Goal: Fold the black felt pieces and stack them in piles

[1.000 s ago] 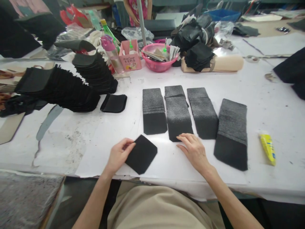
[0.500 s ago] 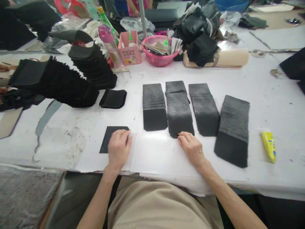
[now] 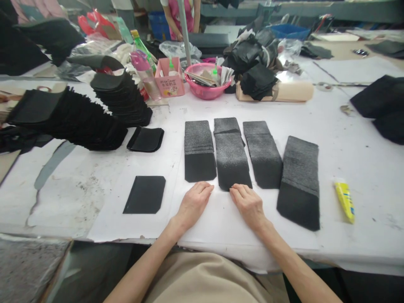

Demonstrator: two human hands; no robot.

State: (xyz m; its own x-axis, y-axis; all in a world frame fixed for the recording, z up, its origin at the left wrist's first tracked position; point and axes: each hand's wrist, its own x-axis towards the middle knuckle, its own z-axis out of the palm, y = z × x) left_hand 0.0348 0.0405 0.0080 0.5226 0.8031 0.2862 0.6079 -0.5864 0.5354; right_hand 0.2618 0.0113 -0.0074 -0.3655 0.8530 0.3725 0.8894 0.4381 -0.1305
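Several fanned rows of dark grey felt pieces lie side by side on the white table. My left hand rests flat and open just below the leftmost row. My right hand lies open with its fingertips touching the near edge of the second row. A single black piece lies alone on the table to the left of my left hand, untouched. Two more rows lie to the right.
Tall stacks of black pieces fill the left side, with a small black pile nearby. A yellow glue tube lies at the right. A pink bowl, a pink box, bottles and black scraps stand at the back. Another person stands beyond.
My left hand carried the single black piece to the left, laid it flat and let go, then came back to the right beside the grey rows. My right hand stayed put.
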